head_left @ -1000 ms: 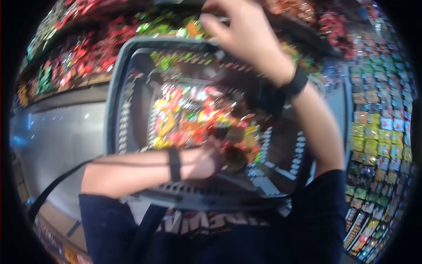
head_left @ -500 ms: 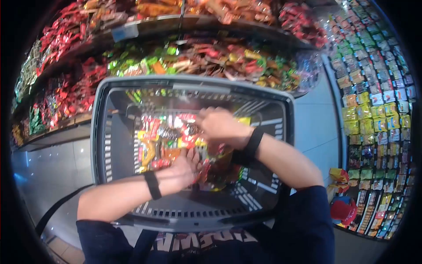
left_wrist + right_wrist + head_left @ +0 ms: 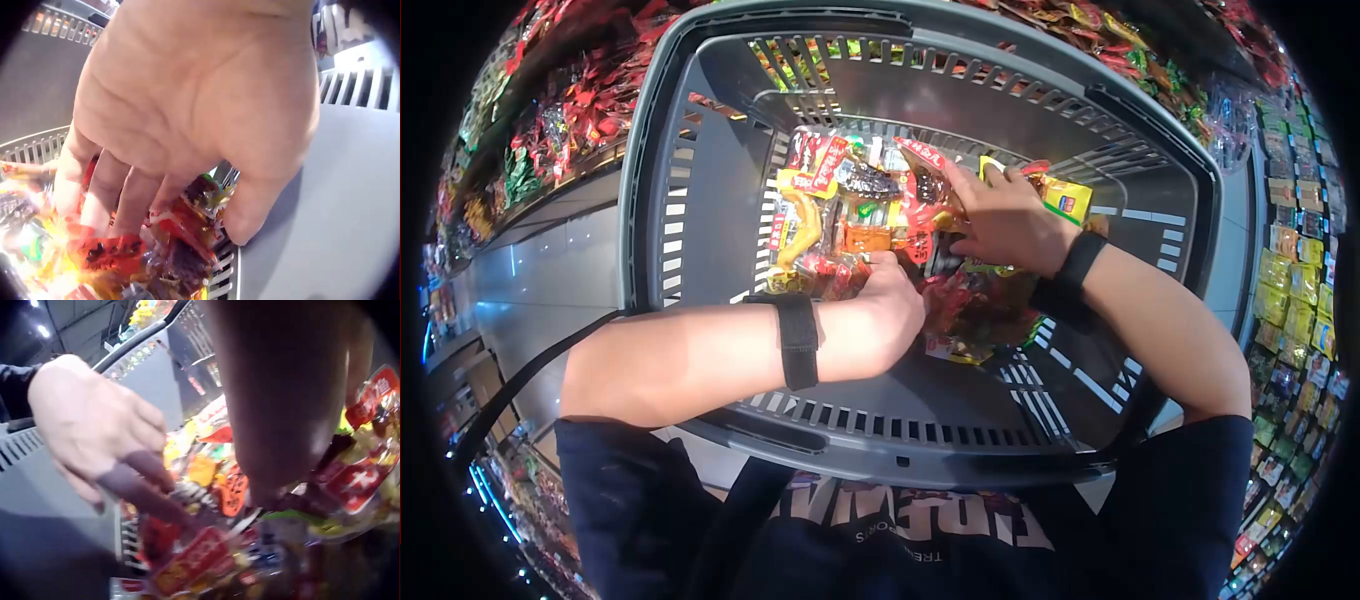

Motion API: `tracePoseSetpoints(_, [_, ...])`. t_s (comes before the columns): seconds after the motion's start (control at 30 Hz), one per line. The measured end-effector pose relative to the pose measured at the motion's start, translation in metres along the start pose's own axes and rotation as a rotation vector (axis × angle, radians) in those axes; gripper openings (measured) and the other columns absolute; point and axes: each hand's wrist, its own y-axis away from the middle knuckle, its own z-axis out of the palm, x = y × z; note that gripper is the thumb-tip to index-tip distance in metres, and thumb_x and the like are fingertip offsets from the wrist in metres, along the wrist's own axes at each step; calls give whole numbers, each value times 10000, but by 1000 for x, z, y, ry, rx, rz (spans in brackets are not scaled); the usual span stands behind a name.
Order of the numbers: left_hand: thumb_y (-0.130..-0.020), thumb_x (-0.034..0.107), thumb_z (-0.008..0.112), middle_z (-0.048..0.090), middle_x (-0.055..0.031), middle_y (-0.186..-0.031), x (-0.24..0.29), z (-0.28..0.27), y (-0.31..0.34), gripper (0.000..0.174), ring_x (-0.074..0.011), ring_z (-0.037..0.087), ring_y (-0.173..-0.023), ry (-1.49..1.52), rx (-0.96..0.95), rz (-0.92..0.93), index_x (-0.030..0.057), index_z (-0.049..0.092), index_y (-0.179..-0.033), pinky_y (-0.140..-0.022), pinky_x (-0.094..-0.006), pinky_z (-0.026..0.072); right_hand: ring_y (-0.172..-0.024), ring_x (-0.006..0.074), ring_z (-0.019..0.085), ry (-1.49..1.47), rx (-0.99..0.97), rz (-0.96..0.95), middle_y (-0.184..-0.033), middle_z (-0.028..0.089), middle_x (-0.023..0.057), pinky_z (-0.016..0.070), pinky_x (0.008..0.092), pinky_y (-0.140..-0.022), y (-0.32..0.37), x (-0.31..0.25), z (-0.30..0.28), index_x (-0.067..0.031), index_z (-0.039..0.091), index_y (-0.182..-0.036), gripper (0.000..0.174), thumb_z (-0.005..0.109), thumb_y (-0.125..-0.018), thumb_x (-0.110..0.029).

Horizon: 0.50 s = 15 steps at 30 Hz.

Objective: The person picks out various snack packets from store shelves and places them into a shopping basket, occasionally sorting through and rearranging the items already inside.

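A grey plastic shopping basket with slotted walls holds many small snack packets in shiny wrappers. My left hand reaches over the near wall, its fairly straight fingers down among the packets. In the left wrist view those fingers touch a red packet, with the thumb apart from them. Over the right part of the pile lies my right hand, fingers spread on the wrappers, close to a yellow packet and a red-topped packet. In the right wrist view its fingertips are hidden among packets.
Shelves heaped with red packets stand beyond and left of the basket. Rows of hanging or stacked packs line the right side. A black strap runs by my left arm. Pale floor shows at the left.
My right hand came down from above the basket's far rim into the packets, and now lies farther right of the left hand. The head view has tilted down, so the basket fills more of it.
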Motion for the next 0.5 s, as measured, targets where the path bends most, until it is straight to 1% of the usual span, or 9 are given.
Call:
tracePoseSetpoints(0.07, [-805, 204, 637, 675, -86, -1035, 2, -2, 4, 260, -267, 612, -1004, -18, -17, 39, 82, 708, -1023, -837, -425, 415, -1154, 358, 526, 91, -46, -148, -1204, 567, 164, 421, 454, -977, 5, -13, 11, -11, 409, -1370, 787, 713, -764, -410])
tracePoseSetpoints(0.13, [-802, 202, 634, 685, -81, -994, -1, -7, 14, 240, -260, 629, -964, 38, 6, 55, 82, 716, -993, -816, -425, 433, -1312, 355, 408, 160, -189, -274, -1346, 488, 123, 391, 440, -995, 11, -36, 15, -17, 346, -1429, 712, 613, -856, -345])
tracePoseSetpoints(0.23, [-792, 195, 630, 695, -73, -904, -26, -24, 34, 191, -244, 657, -866, 201, 52, 38, 83, 724, -915, -746, -410, 464, -1342, 348, 372, -7, -132, -421, -1444, 418, 93, 378, 442, -1014, 18, -48, 5, -41, 323, -1455, 731, 608, -859, -354])
tracePoseSetpoints(0.27, [-787, 191, 629, 697, -70, -855, -37, -27, 35, 165, -234, 669, -806, 316, 76, 11, 84, 725, -867, -697, -395, 476, -1348, 332, 365, 17, -335, -409, -1498, 357, 80, 369, 447, -1033, 15, -49, -6, -59, 287, -1482, 770, 615, -855, -363])
tracePoseSetpoints(0.3, [-782, 183, 617, 686, -76, -797, -48, -17, 34, 138, -235, 671, -724, 231, 236, -67, 80, 709, -785, -643, -389, 491, -1348, 332, 365, 14, -334, -410, -1498, 357, 80, 369, 447, -1033, 14, -49, -10, -59, 287, -1482, 770, 615, -855, -363])
tracePoseSetpoints(0.33, [-781, 182, 613, 683, -84, -838, -60, -14, 25, 149, -250, 669, -794, 351, 284, -223, 68, 689, -840, -672, -399, 502, -1342, 323, 375, -6, -369, -417, -1504, 347, 74, 372, 446, -1029, 14, -49, -12, -54, 287, -1481, 769, 617, -856, -358])
tracePoseSetpoints(0.4, [-813, 187, 598, 582, -193, -1213, -77, 18, 4, 458, -317, 587, -1076, 34, 547, -583, -3, 522, -1223, -789, -446, 496, -1308, 294, 424, -69, -260, -425, -1485, 383, 64, 391, 425, -1001, 18, -48, -3, -38, 320, -1464, 726, 611, -867, -330])
tracePoseSetpoints(0.43, [-801, 228, 653, 518, -203, -1310, -89, 31, -9, 574, -337, 547, -1146, 6, 592, -680, -25, 470, -1284, -892, -459, 462, -1308, 294, 424, -68, -255, -434, -1485, 383, 64, 391, 425, -1001, 18, -49, -5, -38, 320, -1464, 726, 611, -867, -330])
tracePoseSetpoints(0.5, [-753, 288, 729, 496, -183, -1348, -100, 42, -17, 705, -345, 522, -1185, 252, 251, -612, -13, 443, -1322, -968, -479, 413, -1286, 309, 441, -147, -308, -393, -1469, 394, 79, 396, 451, -1040, 18, -50, -12, -37, 387, -1407, 724, 695, -780, -227])
